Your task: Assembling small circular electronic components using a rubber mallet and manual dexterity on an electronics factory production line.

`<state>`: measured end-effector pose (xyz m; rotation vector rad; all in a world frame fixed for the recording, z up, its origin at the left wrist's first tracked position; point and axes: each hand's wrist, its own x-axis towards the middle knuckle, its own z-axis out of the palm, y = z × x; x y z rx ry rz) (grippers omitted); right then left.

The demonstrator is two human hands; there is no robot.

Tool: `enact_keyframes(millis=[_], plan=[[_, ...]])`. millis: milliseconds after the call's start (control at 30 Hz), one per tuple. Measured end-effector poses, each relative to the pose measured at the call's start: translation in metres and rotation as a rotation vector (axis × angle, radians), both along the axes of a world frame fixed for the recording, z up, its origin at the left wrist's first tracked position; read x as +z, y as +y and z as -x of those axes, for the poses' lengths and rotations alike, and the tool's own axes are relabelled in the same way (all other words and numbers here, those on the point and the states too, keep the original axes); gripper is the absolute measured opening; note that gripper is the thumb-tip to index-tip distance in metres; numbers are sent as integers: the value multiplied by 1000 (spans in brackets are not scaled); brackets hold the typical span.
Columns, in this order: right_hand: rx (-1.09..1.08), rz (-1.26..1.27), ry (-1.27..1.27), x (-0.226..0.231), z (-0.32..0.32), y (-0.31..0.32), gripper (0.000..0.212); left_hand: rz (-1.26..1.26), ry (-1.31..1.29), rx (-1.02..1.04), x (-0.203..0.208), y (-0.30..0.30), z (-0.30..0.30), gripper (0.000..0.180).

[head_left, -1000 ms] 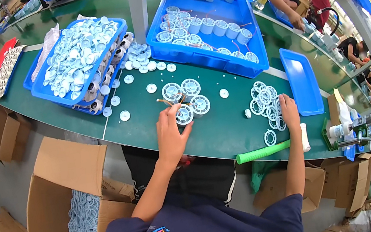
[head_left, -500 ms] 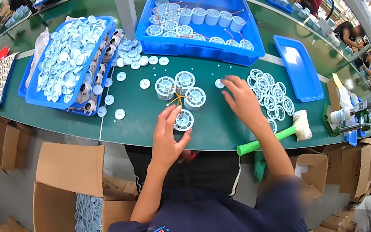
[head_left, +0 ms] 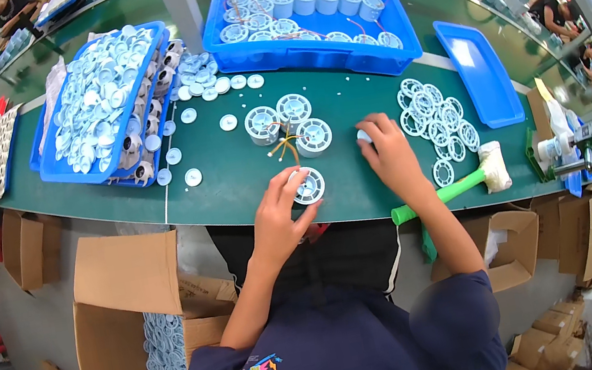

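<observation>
My left hand [head_left: 278, 216] rests its fingertips on a round white spoked part [head_left: 309, 184] lying on the green table [head_left: 232, 180]. My right hand [head_left: 388, 153] reaches over a small white disc [head_left: 363, 136] and closes on it with the fingertips. Just beyond my hands stand three white round housings [head_left: 287, 123] with orange and yellow wires. A cluster of flat white spoked rings [head_left: 433, 119] lies right of my right hand.
Two blue bins hold white parts: caps at the left [head_left: 95, 101], wired housings at the back [head_left: 304, 5]. A blue lid [head_left: 480, 69] and a green-handled mallet [head_left: 454, 185] lie right. Loose white discs [head_left: 205, 94] dot the table. Open cardboard boxes [head_left: 127, 326] stand below. Other people work beyond.
My right hand moved left from the ring cluster to the small white disc near the table's middle. My left hand stays on the spoked part at the front.
</observation>
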<state>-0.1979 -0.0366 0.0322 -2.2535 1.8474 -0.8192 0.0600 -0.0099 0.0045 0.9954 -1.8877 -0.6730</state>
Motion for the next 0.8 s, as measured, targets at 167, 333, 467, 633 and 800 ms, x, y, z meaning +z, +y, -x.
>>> enact_keyframes(millis=[167, 333, 467, 633, 800], plan=[[-11, 23, 98, -7, 4, 13, 29, -30, 30, 50, 3, 10, 7, 63], [-12, 119, 91, -5, 6, 11, 23, -126, 83, -7, 7, 24, 31, 62], [-47, 68, -116, -1, 5, 16, 23, -184, 39, -12, 12, 23, 43, 62], [-109, 168, -360, 25, -10, 58, 29, -159, 72, -133, 8, 3, 81, 64], [-51, 178, -201, 18, -13, 70, 26, -185, 126, -171, -3, -9, 101, 67]])
